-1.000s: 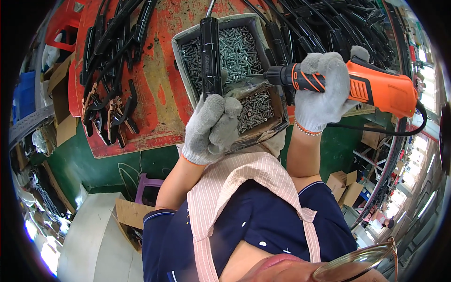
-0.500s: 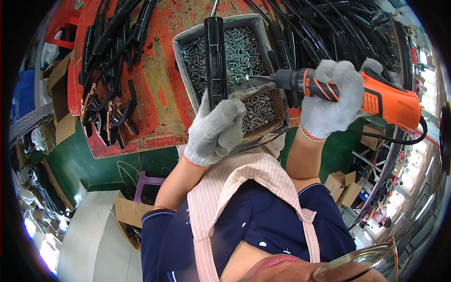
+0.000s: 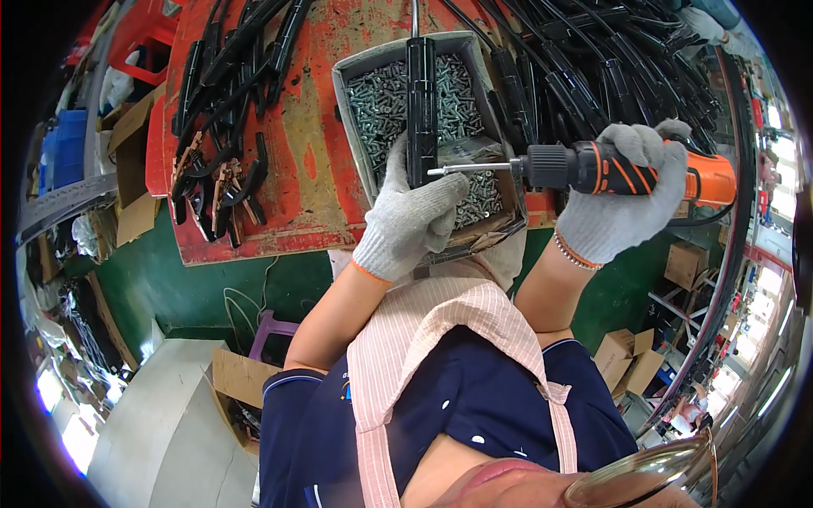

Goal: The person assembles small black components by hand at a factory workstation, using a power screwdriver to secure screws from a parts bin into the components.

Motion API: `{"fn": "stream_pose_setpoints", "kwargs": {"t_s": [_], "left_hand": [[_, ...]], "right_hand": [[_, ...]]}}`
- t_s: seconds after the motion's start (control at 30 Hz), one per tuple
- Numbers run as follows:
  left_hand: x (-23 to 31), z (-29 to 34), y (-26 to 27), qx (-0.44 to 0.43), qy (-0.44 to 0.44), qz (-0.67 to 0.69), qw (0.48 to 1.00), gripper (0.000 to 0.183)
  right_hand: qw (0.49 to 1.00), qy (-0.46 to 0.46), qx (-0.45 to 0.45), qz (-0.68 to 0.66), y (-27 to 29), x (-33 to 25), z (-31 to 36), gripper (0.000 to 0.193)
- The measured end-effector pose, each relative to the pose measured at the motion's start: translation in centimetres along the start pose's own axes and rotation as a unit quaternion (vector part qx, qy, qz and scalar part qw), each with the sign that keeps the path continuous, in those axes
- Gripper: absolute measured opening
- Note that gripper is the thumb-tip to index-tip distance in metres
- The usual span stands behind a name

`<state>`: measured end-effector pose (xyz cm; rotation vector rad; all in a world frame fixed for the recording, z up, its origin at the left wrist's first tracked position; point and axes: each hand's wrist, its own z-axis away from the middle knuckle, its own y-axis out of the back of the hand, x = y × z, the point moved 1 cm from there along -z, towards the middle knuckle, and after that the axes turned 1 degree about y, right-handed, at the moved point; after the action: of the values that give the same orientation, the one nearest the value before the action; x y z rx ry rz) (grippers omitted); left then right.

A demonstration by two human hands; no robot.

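My left hand (image 3: 412, 212), in a grey knit glove, is closed around the lower end of a black tubular handle (image 3: 421, 102). The handle points away from me, with a thin metal rod (image 3: 415, 19) at its far end. In my gloved right hand (image 3: 627, 199) is an orange and black electric screwdriver (image 3: 614, 167), held level and pointing left. Its long silver bit (image 3: 474, 168) reaches the lower part of the handle, just above my left fingers. Whether the tip touches the handle or a screw, I cannot tell.
Beneath the handle, a divided cardboard box (image 3: 345, 110) holds many loose screws (image 3: 377, 102). Black handles with cables (image 3: 584, 85) are heaped at the right. More black parts with copper-coloured jaws (image 3: 229, 190) lie at the left of the worn red table (image 3: 296, 195). A purple stool (image 3: 269, 330) stands below.
The screwdriver has moved left, bringing its bit from over the screw box to the handle. The handle has turned, so its printed side no longer shows. The whole view has shifted slightly.
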<state>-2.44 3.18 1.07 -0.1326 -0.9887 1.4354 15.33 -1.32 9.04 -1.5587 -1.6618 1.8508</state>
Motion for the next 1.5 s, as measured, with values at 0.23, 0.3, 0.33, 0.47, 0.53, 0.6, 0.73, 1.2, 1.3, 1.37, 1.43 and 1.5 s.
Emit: {"fn": "stream_pose_setpoints", "kwargs": {"t_s": [0.23,0.3,0.33,0.47,0.53,0.6,0.73,1.2,1.3,1.37,1.43,1.5], "left_hand": [[-0.4,-0.1,0.1,-0.007,-0.020,0.014,1.000,0.095],[-0.3,0.1,0.0,0.001,-0.012,0.007,1.000,0.095],[-0.2,0.1,0.0,0.011,-0.006,0.000,1.000,0.094],[-0.2,-0.1,0.0,0.010,-0.011,-0.009,1.000,0.093],[0.0,0.0,-0.1,0.003,-0.007,-0.006,1.000,0.093],[0.0,0.0,-0.1,0.006,-0.003,-0.002,1.000,0.093],[-0.1,-0.1,-0.1,0.008,-0.005,-0.001,1.000,0.093],[-0.8,-0.6,-0.5,0.037,-0.007,-0.030,0.999,0.090],[-0.8,-0.8,-0.3,0.031,0.002,-0.019,0.999,0.089],[-0.9,-0.8,-0.1,0.025,-0.005,-0.020,0.999,0.088],[-0.4,-0.6,-0.2,0.023,0.012,-0.017,1.000,0.088],[-0.2,-0.7,-0.2,0.018,0.031,-0.020,0.999,0.088]], "right_hand": [[0.998,0.032,-0.001,0.060,1.6,0.3,0.5,0.026],[0.997,0.039,0.003,0.068,1.4,0.2,0.5,0.027],[0.996,0.045,0.007,0.074,1.3,0.2,0.7,0.028],[0.996,0.038,-0.030,0.077,0.5,0.8,1.3,0.019],[0.993,0.027,-0.039,0.105,0.5,1.1,1.6,0.024],[0.995,0.032,-0.038,0.090,0.6,1.3,1.6,0.029],[0.989,0.040,-0.073,0.124,0.6,1.1,1.7,0.030],[0.957,0.057,-0.168,0.228,-3.2,1.6,3.4,0.048],[0.946,0.071,-0.209,0.239,-3.7,2.8,2.9,0.044],[0.931,0.088,-0.218,0.281,-4.1,2.9,2.7,0.041],[0.952,0.065,-0.165,0.249,-4.1,3.0,2.5,0.040],[0.956,0.066,-0.135,0.253,-4.1,3.3,2.4,0.042]]}}
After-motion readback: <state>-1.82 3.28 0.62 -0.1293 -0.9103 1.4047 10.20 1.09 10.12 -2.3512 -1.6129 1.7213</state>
